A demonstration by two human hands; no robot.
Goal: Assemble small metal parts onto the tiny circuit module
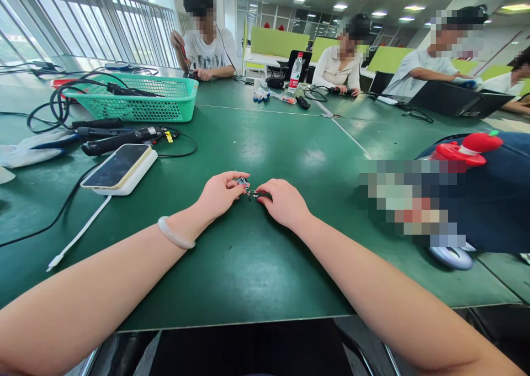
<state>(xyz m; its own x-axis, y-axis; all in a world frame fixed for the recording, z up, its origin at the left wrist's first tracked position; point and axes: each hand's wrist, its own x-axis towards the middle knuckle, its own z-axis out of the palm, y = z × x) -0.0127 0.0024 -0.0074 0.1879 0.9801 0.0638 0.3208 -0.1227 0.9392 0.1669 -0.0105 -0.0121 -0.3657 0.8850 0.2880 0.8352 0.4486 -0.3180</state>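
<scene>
Forearms [103,287] at 8 and 4 o'clock. Left hand [217,195] pinches small metallic part [243,183]; right hand [286,204] grips slim dark piece [264,196] at part's 4 o'clock. Joined or apart, finished or unfinished: cannot tell. Smartphone [118,166] at 9 o'clock.

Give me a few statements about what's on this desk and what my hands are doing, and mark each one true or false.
1. The left hand holds a small metal piece. True.
2. The right hand is empty. False: its fingers grip a dark piece.
3. The phone lies on top of a white pad. True.
4. The basket is tipped on its side. False: it sits upright, with black cables in it.
5. The bottle stands upright. True.
6. The bracelet is on the right wrist. False: it is on the left.
</scene>
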